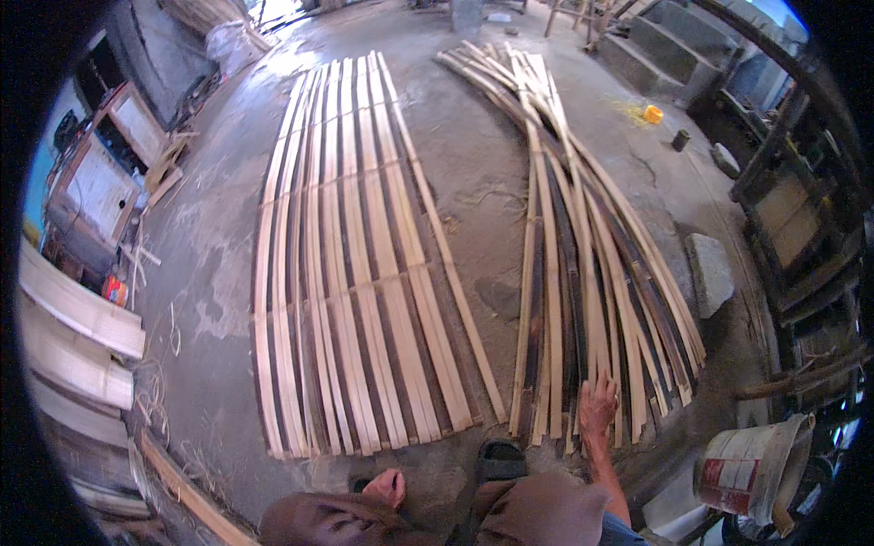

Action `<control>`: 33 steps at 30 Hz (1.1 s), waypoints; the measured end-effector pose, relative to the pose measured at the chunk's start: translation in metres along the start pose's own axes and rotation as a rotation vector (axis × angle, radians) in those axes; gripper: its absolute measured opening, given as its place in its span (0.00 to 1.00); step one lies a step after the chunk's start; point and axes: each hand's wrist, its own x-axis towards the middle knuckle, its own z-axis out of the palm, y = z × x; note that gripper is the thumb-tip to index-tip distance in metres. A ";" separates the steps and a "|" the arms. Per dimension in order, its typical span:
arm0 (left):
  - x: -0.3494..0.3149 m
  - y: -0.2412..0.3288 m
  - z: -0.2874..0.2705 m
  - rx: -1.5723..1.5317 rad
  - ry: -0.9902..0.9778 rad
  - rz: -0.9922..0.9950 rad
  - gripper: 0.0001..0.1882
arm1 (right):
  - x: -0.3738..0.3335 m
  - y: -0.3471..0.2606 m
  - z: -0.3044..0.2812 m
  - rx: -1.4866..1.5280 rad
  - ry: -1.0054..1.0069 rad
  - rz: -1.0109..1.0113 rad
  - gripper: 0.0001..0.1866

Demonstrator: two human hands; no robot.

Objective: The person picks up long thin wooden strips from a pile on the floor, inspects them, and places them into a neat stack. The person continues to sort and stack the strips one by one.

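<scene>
My right hand (598, 402) reaches down to the near end of a loose pile of bamboo strips (587, 264). Its fingers are stretched out and apart over the strips, touching them. The pile crosses over itself at the far end and fans out toward me. Beside my left knee is my left hand (388, 488), with its fingers mostly out of sight, so I cannot see whether it is closed. In front of it lies a slatted bamboo panel (364, 246), its long strips side by side with several thin crosspieces running over them.
A whitish bucket (733, 478) stands at the lower right, near a flat stone (709, 273). Wide pale boards (82, 305) line the left side, with a wooden bar (196, 491) below them. A yellow container (653, 115) sits at the far right. My sandal (502, 460) is close to the strips.
</scene>
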 end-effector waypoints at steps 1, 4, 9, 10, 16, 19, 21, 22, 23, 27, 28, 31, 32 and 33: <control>-0.002 -0.007 -0.001 -0.049 -0.059 -0.028 0.09 | 0.005 -0.022 -0.003 0.113 -0.060 -0.091 0.24; -0.005 -0.047 0.027 -0.059 -0.165 0.037 0.08 | 0.011 -0.085 0.020 0.454 -0.309 -0.350 0.24; -0.002 -0.059 0.031 -0.122 -0.248 -0.047 0.11 | -0.004 -0.173 0.066 0.359 -0.494 -0.424 0.29; -0.010 -0.097 0.057 -0.221 -0.264 -0.084 0.08 | -0.004 -0.184 0.067 0.331 -0.542 -0.414 0.30; 0.004 -0.091 0.049 -0.697 -0.533 -0.165 0.11 | 0.035 -0.155 0.077 0.706 -0.462 -0.060 0.16; -0.001 -0.086 0.049 -0.471 -0.402 0.019 0.08 | 0.084 -0.140 0.007 0.961 -0.224 0.008 0.14; 0.004 -0.034 0.018 -0.333 -0.261 0.115 0.07 | 0.112 -0.128 -0.053 1.042 -0.079 0.016 0.20; 0.005 -0.017 0.009 -0.330 -0.219 0.160 0.06 | 0.123 -0.109 -0.060 0.958 -0.054 0.022 0.21; 0.004 -0.032 0.007 -0.565 -0.357 0.106 0.06 | 0.133 -0.102 -0.073 0.943 -0.088 0.060 0.22; 0.015 -0.041 0.009 -0.745 -0.621 0.012 0.08 | 0.166 -0.022 -0.066 0.735 0.035 -0.019 0.22; 0.013 -0.038 0.004 -0.596 -0.590 0.015 0.08 | 0.170 -0.017 -0.074 0.694 -0.007 -0.005 0.22; 0.018 -0.053 0.010 -0.953 -0.695 0.009 0.08 | 0.186 0.026 -0.068 0.576 0.009 0.012 0.23; 0.019 -0.056 0.011 -1.007 -0.712 -0.018 0.09 | 0.193 0.044 -0.063 0.542 0.036 0.010 0.22; 0.020 -0.047 0.008 -0.962 -0.705 -0.077 0.10 | 0.199 0.063 -0.063 0.468 0.061 -0.018 0.23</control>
